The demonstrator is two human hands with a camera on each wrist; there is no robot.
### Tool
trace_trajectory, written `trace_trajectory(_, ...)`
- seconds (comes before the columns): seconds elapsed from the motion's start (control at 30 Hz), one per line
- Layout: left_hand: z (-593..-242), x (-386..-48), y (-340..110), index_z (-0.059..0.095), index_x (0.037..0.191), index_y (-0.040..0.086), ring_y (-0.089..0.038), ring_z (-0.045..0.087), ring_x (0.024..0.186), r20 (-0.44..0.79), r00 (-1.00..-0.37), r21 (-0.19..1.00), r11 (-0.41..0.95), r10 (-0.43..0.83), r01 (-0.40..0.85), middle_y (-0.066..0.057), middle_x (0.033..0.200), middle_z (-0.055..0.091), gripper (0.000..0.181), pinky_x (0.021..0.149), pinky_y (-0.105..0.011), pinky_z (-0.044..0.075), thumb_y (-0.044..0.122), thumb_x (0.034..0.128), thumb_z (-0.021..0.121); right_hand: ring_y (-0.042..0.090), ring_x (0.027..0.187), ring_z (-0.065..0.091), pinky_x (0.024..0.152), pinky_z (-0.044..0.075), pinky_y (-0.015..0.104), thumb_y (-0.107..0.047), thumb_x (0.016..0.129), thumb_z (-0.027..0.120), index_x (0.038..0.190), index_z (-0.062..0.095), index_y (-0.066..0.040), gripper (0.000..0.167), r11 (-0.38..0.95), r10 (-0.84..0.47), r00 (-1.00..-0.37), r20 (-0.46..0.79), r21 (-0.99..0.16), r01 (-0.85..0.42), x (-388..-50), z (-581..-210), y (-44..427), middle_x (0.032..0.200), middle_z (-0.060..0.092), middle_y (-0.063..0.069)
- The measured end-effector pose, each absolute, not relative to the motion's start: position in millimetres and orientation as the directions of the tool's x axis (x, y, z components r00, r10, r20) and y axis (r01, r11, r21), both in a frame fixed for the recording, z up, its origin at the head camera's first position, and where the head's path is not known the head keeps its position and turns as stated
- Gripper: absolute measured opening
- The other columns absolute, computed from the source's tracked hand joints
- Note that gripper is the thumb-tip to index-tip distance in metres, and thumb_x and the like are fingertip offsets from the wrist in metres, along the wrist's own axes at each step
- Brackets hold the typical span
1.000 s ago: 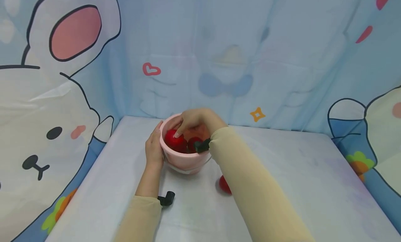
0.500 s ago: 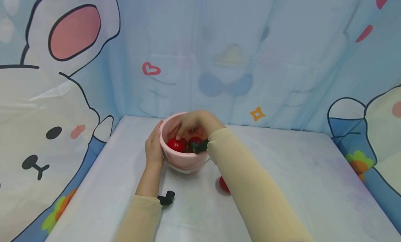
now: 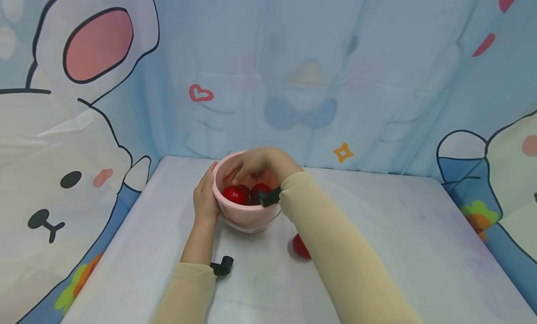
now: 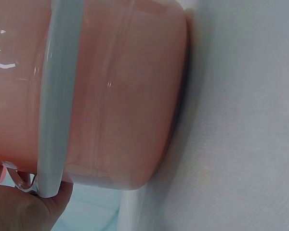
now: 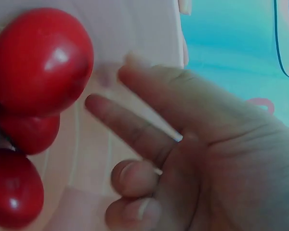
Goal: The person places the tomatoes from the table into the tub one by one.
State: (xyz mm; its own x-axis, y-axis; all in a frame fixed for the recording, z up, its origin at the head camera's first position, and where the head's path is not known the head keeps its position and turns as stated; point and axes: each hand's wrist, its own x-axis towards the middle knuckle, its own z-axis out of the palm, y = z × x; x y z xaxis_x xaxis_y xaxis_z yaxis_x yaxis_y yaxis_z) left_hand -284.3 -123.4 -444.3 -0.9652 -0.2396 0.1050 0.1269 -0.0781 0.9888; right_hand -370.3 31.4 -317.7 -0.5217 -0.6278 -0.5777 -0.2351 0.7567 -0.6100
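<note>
A pink bucket point(image 3: 245, 217) stands upright on the table with several smooth red round fruits point(image 5: 41, 62), tomato-like, inside. My left hand point(image 3: 205, 198) holds the bucket's left side. In the left wrist view its fingers point(image 4: 19, 207) are at the rim, by the end of the pale handle point(image 4: 58, 106). My right hand point(image 3: 260, 162) reaches into the bucket from above. In the right wrist view its thumb and index finger are extended and apart from the fruits, and other fingers are bent with nothing in them.
Another red round fruit point(image 3: 299, 247) lies on the white table point(image 3: 260, 291), partly hidden behind my right sleeve point(image 3: 340, 240). A light blue cartoon curtain point(image 3: 377, 95) closes off the back and sides. A black wrist-camera mount point(image 3: 223, 266) sticks out by the left wrist.
A red fruit under my right fingers has gone down to the bucket's bottom, and the fingers have come off it. The left hand stays in place.
</note>
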Motion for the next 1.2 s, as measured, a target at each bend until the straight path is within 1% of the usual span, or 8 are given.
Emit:
trace_trajectory(0.1, -444.2, -284.9, -123.6, 0.054, 0.141, 0.038, -0.003, 0.044, 0.138, 0.103, -0.967, 0.989, -0.079, -0.234, 0.124, 0.02, 0.143, 0.054, 0.048, 0.116, -0.038, 0.039, 0.058, 0.0995, 0.04, 0.02, 0.101, 0.047, 0.087, 0.054, 0.036, -0.031, 0.093, 0.066, 0.135, 0.06, -0.034, 0.042, 0.762, -0.629, -0.547, -0.553, -0.578, -0.292, -368.1, -311.1, 35.8, 0.125, 0.055, 0.001)
trace_trajectory(0.2, -444.4, -285.6, -126.3, 0.054, 0.141, 0.037, -0.004, 0.044, 0.139, 0.107, -0.964, 0.987, -0.091, -0.243, 0.132, 0.019, 0.144, 0.054, 0.047, 0.117, -0.037, 0.038, 0.055, 0.1003, 0.04, 0.019, 0.084, 0.047, 0.074, 0.05, 0.03, -0.037, 0.093, 0.064, 0.137, 0.058, -0.036, 0.044, 0.746, -0.655, -0.56, -0.507, -0.551, -0.374, -365.6, -301.0, 40.7, 0.123, 0.057, 0.003)
trace_trajectory(0.4, -446.2, -285.5, -131.6, 0.055, 0.138, 0.042, -0.003, 0.044, 0.138, 0.113, -0.963, 0.983, -0.115, -0.244, 0.145, 0.018, 0.144, 0.053, 0.041, 0.116, -0.034, 0.039, 0.051, 0.1019, 0.04, 0.018, 0.059, 0.045, 0.058, 0.045, 0.029, -0.038, 0.096, 0.06, 0.142, 0.054, -0.031, 0.047, 0.69, -0.707, -0.57, -0.418, -0.582, -0.429, -359.2, -275.1, 64.6, 0.136, 0.061, 0.001)
trace_trajectory(0.6, -445.3, -287.7, -132.6, 0.053, 0.143, 0.034, -0.006, 0.044, 0.139, 0.114, -0.965, 0.98, -0.133, -0.235, 0.149, 0.014, 0.147, 0.052, 0.041, 0.116, -0.034, 0.039, 0.041, 0.1041, 0.039, 0.02, 0.055, 0.049, 0.056, 0.05, 0.031, -0.041, 0.096, 0.059, 0.138, 0.056, -0.036, 0.042, 0.663, -0.712, -0.631, -0.308, -0.591, -0.46, -342.3, -263.0, 121.7, 0.131, 0.062, -0.01)
trace_trajectory(0.77, -443.7, -287.7, -132.6, 0.054, 0.142, 0.035, -0.006, 0.045, 0.138, 0.111, -0.963, 0.982, -0.123, -0.245, 0.145, 0.015, 0.146, 0.053, 0.041, 0.116, -0.034, 0.039, 0.042, 0.1038, 0.04, 0.03, 0.053, 0.05, 0.06, 0.054, 0.038, -0.039, 0.098, 0.059, 0.135, 0.056, -0.039, 0.038, 0.674, -0.662, -0.709, -0.242, -0.606, -0.423, -316.4, -273.6, 183.1, 0.13, 0.063, -0.009)
trace_trajectory(0.87, -443.3, -287.1, -133.2, 0.056, 0.138, 0.041, -0.003, 0.046, 0.137, 0.12, -0.96, 0.979, -0.129, -0.254, 0.156, 0.018, 0.144, 0.054, 0.039, 0.115, -0.034, 0.04, 0.047, 0.1025, 0.041, 0.03, 0.054, 0.051, 0.059, 0.053, 0.036, -0.037, 0.099, 0.059, 0.133, 0.058, -0.039, 0.035, 0.685, -0.614, -0.761, -0.21, -0.62, -0.382, -298.1, -293.0, 219.7, 0.129, 0.065, -0.009)
trace_trajectory(1.0, -445.4, -287.0, -134.0, 0.056, 0.137, 0.041, -0.003, 0.046, 0.137, 0.125, -0.958, 0.975, -0.145, -0.257, 0.166, 0.018, 0.144, 0.054, 0.039, 0.115, -0.034, 0.04, 0.048, 0.1021, 0.042, 0.025, 0.055, 0.051, 0.053, 0.051, 0.031, -0.032, 0.099, 0.059, 0.134, 0.06, -0.032, 0.035, 0.667, -0.557, -0.815, -0.161, -0.672, -0.323, -266.0, -331.1, 262.1, 0.129, 0.064, -0.007)
trace_trajectory(1.2, -447.1, -286.2, -137.1, 0.057, 0.135, 0.043, -0.003, 0.047, 0.136, 0.128, -0.955, 0.976, -0.139, -0.267, 0.17, 0.02, 0.142, 0.055, 0.038, 0.115, -0.035, 0.04, 0.051, 0.1006, 0.044, 0.023, 0.054, 0.052, 0.049, 0.05, 0.029, -0.028, 0.098, 0.061, 0.141, 0.053, -0.027, 0.044, 0.608, -0.524, -0.84, -0.137, -0.751, -0.257, -220.1, -393.4, 292.4, 0.141, 0.056, 0.008)
